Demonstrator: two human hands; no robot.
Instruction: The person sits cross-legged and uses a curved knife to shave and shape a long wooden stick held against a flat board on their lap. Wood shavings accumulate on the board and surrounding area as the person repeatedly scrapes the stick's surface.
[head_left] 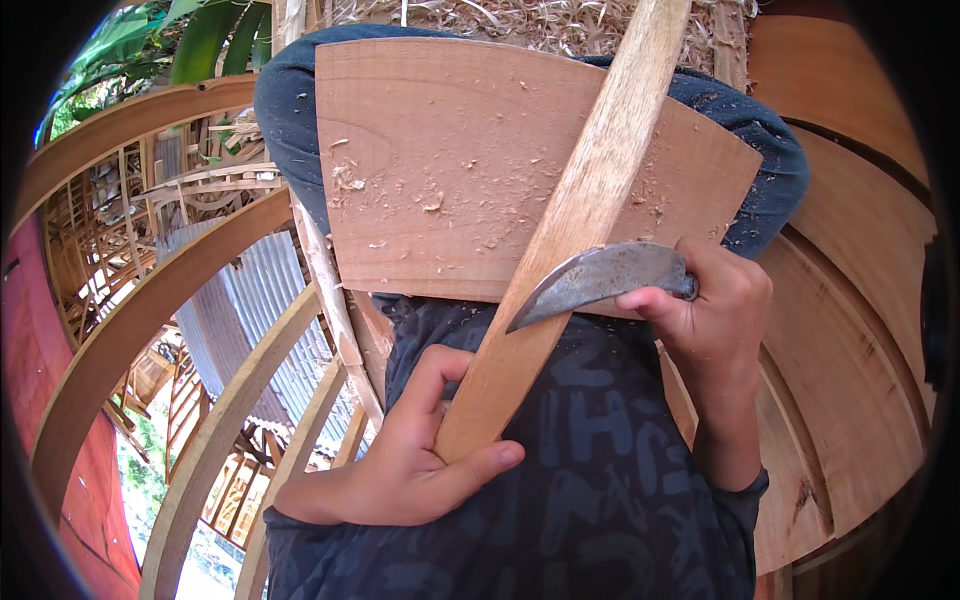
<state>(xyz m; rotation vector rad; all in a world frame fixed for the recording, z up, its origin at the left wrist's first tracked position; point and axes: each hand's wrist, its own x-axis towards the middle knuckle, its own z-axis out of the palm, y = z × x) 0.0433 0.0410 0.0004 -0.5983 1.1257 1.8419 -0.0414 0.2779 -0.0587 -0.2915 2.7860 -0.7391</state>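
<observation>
A long wooden strip [590, 185] slants from my lap up to the far edge of the view. Around its near end my left hand [430, 450] is closed, with the thumb over the near corner. My right hand [715, 300] grips a curved knife [605, 275] with a worn grey blade. The blade lies across the strip and its tip reaches the strip's left edge; the handle is mostly hidden in my fist. Beneath the strip, a flat wooden board [450, 170] rests across my legs, sprinkled with small shavings.
Curled wood shavings [540, 25] are heaped beyond my knees. Curved wooden ribs [165, 290] rise at the left, with corrugated metal sheets [265, 310] below them. Broad wooden planks [840, 330] curve along the right side. A light wooden bar [335, 300] stands beside my left leg.
</observation>
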